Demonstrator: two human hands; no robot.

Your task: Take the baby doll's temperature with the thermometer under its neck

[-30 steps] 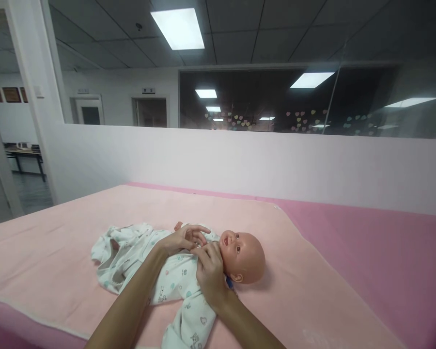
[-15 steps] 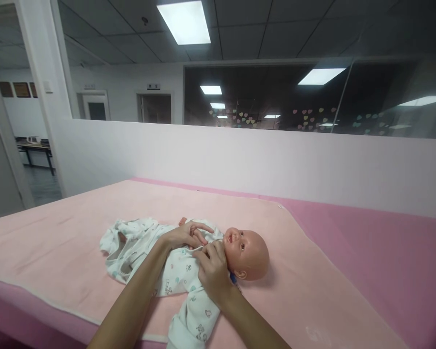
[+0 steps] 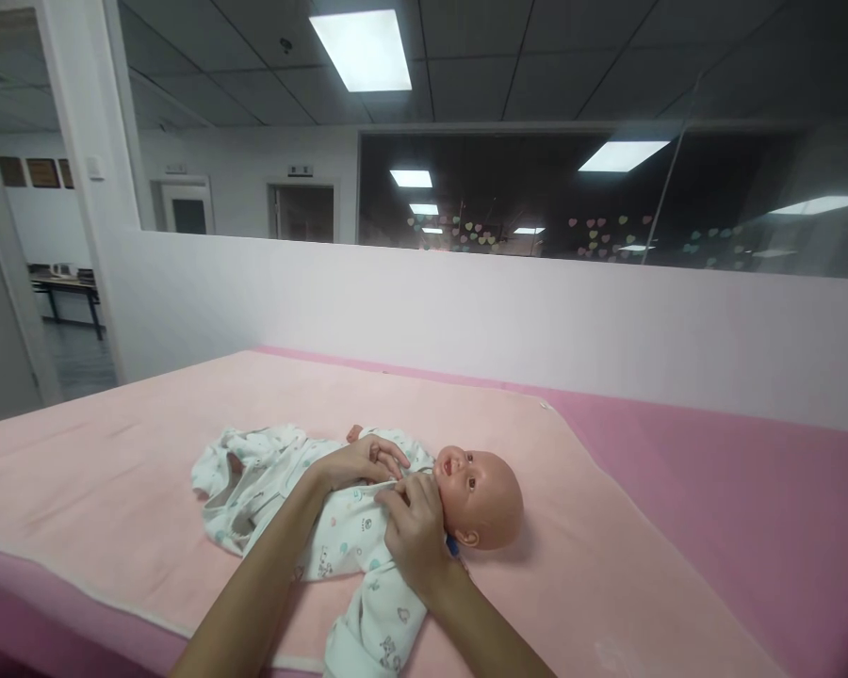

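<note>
In the head view, the doll (image 3: 486, 499) lies face up at lower centre on the pink mat (image 3: 608, 574), its head rightward. Over its chest, the left hand (image 3: 364, 461) curls loosely, any grip impossible to tell, while the right hand (image 3: 418, 532) pinches the suit (image 3: 346, 532), fingers nearly closed, near the neck.

Carrier: one broad, flat pink surface (image 3: 735, 508), bare along its right side, with pink showing again at the front left edge. Cover: one peach sheet (image 3: 594, 527), pale-edged, lightly creased at left. On the sheet: one baby doll (image 3: 487, 504), bald, on its back, head to the right; dressed in a white printed garment (image 3: 343, 537), rumpled at left, near sleeve extending toward the front edge.
</note>
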